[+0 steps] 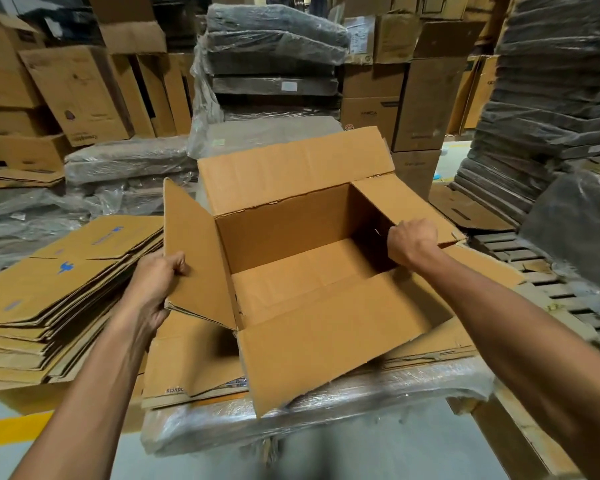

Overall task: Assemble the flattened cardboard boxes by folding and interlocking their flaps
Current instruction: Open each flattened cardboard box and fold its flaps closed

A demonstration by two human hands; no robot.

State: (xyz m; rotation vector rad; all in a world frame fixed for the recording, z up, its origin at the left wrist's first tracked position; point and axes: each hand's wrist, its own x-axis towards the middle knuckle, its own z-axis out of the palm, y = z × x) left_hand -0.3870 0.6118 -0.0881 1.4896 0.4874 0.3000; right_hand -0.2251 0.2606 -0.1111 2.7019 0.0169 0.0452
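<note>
The box [291,258] sits mid-frame, mouth up, on a wrapped pile [361,393], its floor seemingly closed and all four top flaps splayed. The left hand [153,282] pinches the outer edge of the left flap [194,251], and the right hand [413,240] curls over the right flap [395,199] near its fold. The base looks done, so next comes folding the side flaps inward, then the near flap [326,334], which overhangs the pile's front edge. The stack [56,296] of flat boxes crowds the left and wrapped bundles stand close behind, leaving open room mostly above.
</note>
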